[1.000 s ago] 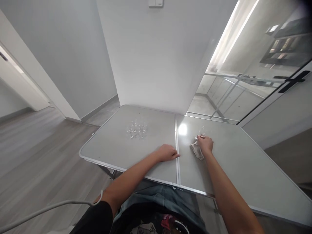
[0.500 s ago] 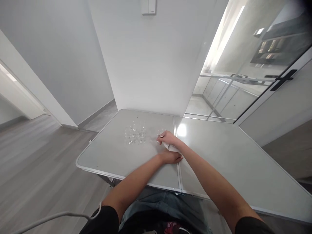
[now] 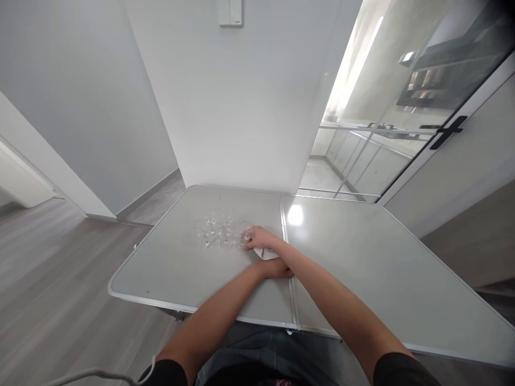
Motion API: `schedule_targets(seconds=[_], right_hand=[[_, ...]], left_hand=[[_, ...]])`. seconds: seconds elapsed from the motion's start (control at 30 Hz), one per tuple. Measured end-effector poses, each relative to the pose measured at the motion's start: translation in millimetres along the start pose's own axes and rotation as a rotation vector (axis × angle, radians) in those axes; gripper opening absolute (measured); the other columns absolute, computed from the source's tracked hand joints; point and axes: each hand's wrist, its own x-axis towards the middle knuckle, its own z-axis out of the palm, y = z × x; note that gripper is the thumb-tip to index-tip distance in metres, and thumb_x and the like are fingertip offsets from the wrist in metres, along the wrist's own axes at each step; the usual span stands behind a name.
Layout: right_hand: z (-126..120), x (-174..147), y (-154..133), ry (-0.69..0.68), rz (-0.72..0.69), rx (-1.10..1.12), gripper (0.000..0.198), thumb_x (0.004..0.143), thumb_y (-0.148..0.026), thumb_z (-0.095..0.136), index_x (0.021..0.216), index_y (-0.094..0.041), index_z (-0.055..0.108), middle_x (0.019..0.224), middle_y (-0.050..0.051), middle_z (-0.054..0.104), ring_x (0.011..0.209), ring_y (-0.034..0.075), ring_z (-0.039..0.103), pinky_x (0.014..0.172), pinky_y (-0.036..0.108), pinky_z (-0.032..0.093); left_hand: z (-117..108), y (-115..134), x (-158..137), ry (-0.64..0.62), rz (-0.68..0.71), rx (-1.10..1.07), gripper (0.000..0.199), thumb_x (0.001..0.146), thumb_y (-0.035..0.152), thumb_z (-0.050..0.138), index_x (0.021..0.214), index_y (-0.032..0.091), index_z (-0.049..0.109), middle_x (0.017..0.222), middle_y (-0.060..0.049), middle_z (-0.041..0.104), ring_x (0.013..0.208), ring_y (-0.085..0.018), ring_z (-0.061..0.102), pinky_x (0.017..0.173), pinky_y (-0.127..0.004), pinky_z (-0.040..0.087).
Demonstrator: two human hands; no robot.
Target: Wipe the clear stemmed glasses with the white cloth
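Reaching across to the left, my right hand (image 3: pixel 258 237) has its fingers closed on a clear stemmed glass (image 3: pixel 243 239). This glass is upright, at the right side of a group of several similar clear glasses (image 3: pixel 215 228) on the table. Below it my left hand (image 3: pixel 276 268) rests on the tabletop, crossed under my right forearm. Its fingers look curled, but the forearm partly covers them. A white piece (image 3: pixel 266 254), perhaps cloth or paper, shows between the two hands; whether my left hand grips it is hidden.
The grey folding table (image 3: pixel 341 279) has a metal rim and a metal seam across its middle. A white wall (image 3: pixel 237 107) stands behind it. At the right is a glass-panelled door with a black handle (image 3: pixel 448 131). A pale cable (image 3: pixel 100 373) hangs by my left arm.
My right hand has carried the glass left, beside the other glasses. The white piece and my left hand stay near the seam. The view has shifted slightly.
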Motion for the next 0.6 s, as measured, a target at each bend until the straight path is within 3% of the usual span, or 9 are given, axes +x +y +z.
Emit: schedule_targets(seconds=[0.1,0.2,0.3,0.37,0.47,0.6], right_hand=[[-32.6,-0.2,1.4,-0.131,0.015,-0.063,0.04,0.05,-0.018,0.088,0.088,-0.02,0.077,0.053,-0.007,0.062,0.059,0.017,0.058,0.066,0.029,0.045],[-82.9,-13.8,10.8,-0.042,0.037,-0.059,0.023,0.075,-0.041,0.072,0.085,-0.021,0.073,0.062,-0.003,0.065,0.058,0.014,0.053,0.063,0.028,0.041],[-122.5,-36.6,28.2,0.044,0.113,0.052,0.032,0.079,-0.05,0.066,0.071,-0.019,0.067,0.064,-0.002,0.062,0.055,0.011,0.046,0.057,0.027,0.036],[-133.8,-50.1,39.5,0.047,0.192,0.123,0.037,0.078,-0.054,0.067,0.07,-0.018,0.066,0.063,-0.002,0.059,0.053,0.01,0.042,0.053,0.025,0.034],[-137.3,-62.5,48.6,0.05,0.261,0.302,0.041,0.078,-0.057,0.067,0.085,-0.017,0.069,0.064,-0.002,0.058,0.052,0.01,0.041,0.049,0.024,0.034],[-144.7,-72.0,52.9,0.016,0.277,0.599,0.038,0.081,-0.048,0.062,0.107,-0.021,0.07,0.08,0.0,0.064,0.06,0.014,0.053,0.055,0.026,0.045]], left_hand=[[-5.1,-6.2,-0.1,-0.001,-0.042,0.066,0.021,0.097,0.03,0.053,0.1,0.018,0.07,0.104,-0.007,0.076,0.098,-0.023,0.069,0.085,-0.031,0.051],[-10.5,-9.2,-1.4,0.026,-0.106,0.228,0.038,0.099,0.04,0.049,0.072,0.019,0.066,0.076,-0.004,0.072,0.074,-0.018,0.065,0.069,-0.028,0.043],[-12.5,-9.1,-1.9,0.055,-0.138,0.3,0.04,0.1,0.041,0.046,0.072,0.019,0.066,0.074,-0.003,0.071,0.068,-0.016,0.061,0.062,-0.027,0.035],[-12.2,-8.3,-1.6,0.069,-0.166,0.323,0.039,0.1,0.041,0.047,0.074,0.019,0.067,0.076,-0.003,0.071,0.068,-0.016,0.061,0.06,-0.028,0.033],[-12.5,-6.9,-2.5,0.091,-0.201,0.345,0.038,0.099,0.04,0.048,0.074,0.02,0.066,0.078,-0.003,0.071,0.071,-0.016,0.061,0.06,-0.028,0.031],[-15.4,-3.8,-14.4,0.186,-0.281,0.366,0.04,0.1,0.042,0.047,0.07,0.019,0.063,0.073,-0.004,0.068,0.068,-0.016,0.058,0.059,-0.029,0.029]])
